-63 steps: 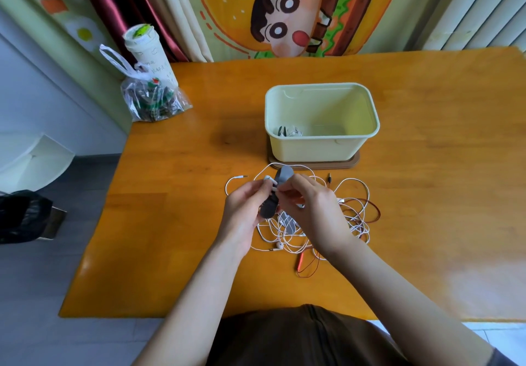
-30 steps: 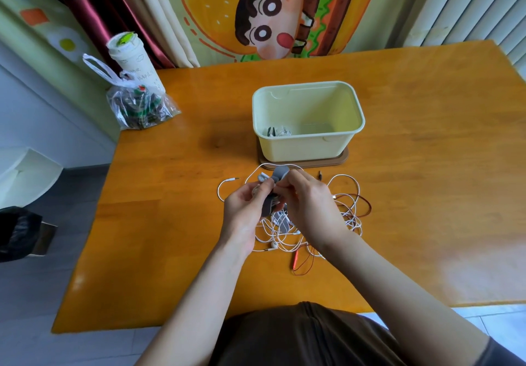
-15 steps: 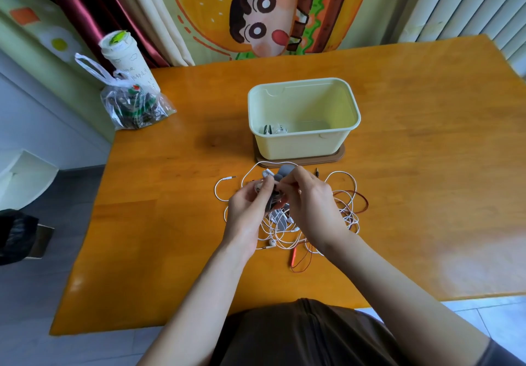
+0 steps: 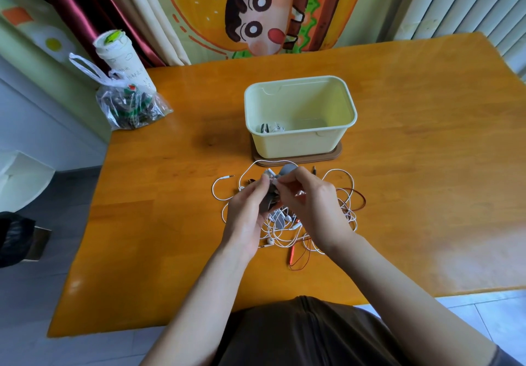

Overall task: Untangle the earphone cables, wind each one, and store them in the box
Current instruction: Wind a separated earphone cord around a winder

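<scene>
Roughly three cables (image 4: 345, 206) (tangled), one box (image 4: 299, 143).

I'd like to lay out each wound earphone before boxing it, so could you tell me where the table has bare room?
The table is bare right of the box and cable tangle, and also left of the tangle, nearer than the plastic bag. The strip between box and tangle is crowded with cables and both hands.

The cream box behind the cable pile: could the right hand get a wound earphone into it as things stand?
Probably yes. The cream box stands open-topped just beyond the right hand, with only loose white cables lying flat between them; one bundle already sits inside.
</scene>
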